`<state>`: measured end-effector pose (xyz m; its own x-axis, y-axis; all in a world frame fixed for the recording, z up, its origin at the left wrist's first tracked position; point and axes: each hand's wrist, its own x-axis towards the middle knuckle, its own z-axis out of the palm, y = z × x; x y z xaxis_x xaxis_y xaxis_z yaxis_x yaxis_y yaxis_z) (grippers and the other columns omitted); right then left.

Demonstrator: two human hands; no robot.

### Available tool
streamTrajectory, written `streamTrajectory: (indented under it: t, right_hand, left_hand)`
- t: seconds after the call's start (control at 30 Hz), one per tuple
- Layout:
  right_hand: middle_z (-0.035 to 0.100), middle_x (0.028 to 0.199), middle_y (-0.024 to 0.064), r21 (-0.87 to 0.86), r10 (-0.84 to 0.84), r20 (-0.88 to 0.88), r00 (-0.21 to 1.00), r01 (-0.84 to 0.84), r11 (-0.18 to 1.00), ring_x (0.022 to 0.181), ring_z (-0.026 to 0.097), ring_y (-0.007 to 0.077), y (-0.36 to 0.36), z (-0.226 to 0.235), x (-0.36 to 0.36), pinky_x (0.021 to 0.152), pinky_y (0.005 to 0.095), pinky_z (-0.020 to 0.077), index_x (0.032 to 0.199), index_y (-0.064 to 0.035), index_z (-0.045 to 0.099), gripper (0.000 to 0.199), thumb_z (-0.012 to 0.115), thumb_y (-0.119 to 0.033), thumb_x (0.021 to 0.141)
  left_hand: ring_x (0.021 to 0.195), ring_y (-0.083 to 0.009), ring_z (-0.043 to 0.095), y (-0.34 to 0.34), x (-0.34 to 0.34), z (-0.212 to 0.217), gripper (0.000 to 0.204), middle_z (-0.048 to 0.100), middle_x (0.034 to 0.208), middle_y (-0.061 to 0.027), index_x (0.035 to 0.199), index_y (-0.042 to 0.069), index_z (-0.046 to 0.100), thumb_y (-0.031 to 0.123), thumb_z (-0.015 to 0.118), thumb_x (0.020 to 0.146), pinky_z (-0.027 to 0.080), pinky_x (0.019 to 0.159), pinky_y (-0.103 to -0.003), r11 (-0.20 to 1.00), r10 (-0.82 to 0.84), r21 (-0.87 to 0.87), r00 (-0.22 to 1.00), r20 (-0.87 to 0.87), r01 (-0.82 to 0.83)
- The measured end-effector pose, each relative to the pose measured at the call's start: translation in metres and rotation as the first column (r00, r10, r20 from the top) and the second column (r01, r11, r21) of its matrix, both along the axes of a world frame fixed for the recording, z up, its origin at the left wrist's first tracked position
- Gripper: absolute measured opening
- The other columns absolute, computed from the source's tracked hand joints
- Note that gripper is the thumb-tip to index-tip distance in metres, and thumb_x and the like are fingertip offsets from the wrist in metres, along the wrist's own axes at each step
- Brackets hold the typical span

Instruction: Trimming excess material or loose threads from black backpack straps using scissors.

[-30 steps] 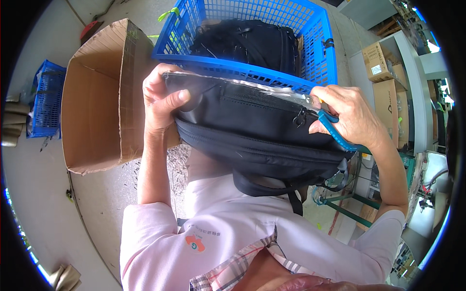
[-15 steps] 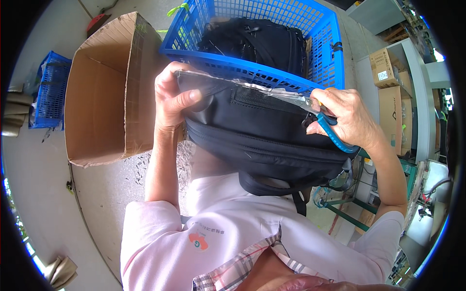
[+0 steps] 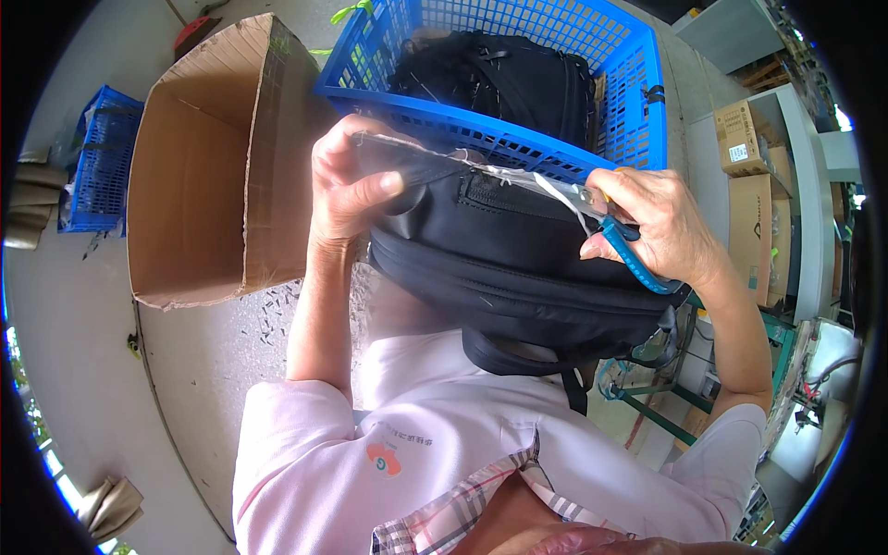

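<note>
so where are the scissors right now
In the head view, the blue-handled scissors are in the right hand, over the black backpack.

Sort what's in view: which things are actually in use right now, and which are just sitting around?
In use:
- black backpack, gripped at its top corner by the left hand
- blue-handled scissors in the right hand, at the backpack's top edge

Sitting around:
- blue crate with another black bag inside
- open cardboard box
- small blue basket
- cartons on shelf
</note>
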<state>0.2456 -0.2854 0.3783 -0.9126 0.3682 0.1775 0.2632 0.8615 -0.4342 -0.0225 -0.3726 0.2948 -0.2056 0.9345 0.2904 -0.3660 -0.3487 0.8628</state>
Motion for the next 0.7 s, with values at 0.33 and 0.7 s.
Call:
streamTrajectory:
  t: [0.33,0.7]
  right_hand:
    - [0.057,0.071,0.0049,-0.037,-0.033,-0.037,0.999,0.031,0.999,0.059,0.056,0.0227,-0.001,-0.001,-0.013,0.052,0.0325,0.0448,0.084,-0.0038,0.051,0.045,0.075,-0.035,0.061]
    - [0.055,0.065,0.0061,-0.096,-0.021,-0.067,0.997,0.015,0.995,0.052,0.054,0.0188,0.002,0.0,-0.014,0.048,0.0285,0.0421,0.084,-0.0027,0.054,0.043,0.076,-0.031,0.061]
  left_hand:
    - [0.07,-0.0206,0.057,0.0,0.002,0.001,0.037,0.058,0.074,-0.0132,0.084,0.004,0.05,0.012,0.075,0.059,0.048,0.066,-0.03,1.0,0.01,-0.008,1.0,0.007,-0.01]
    - [0.072,-0.0207,0.058,-0.001,0.0,-0.002,0.04,0.059,0.077,-0.0134,0.087,0.003,0.05,0.012,0.076,0.059,0.048,0.07,-0.03,0.999,0.037,-0.007,0.999,0.005,-0.037]
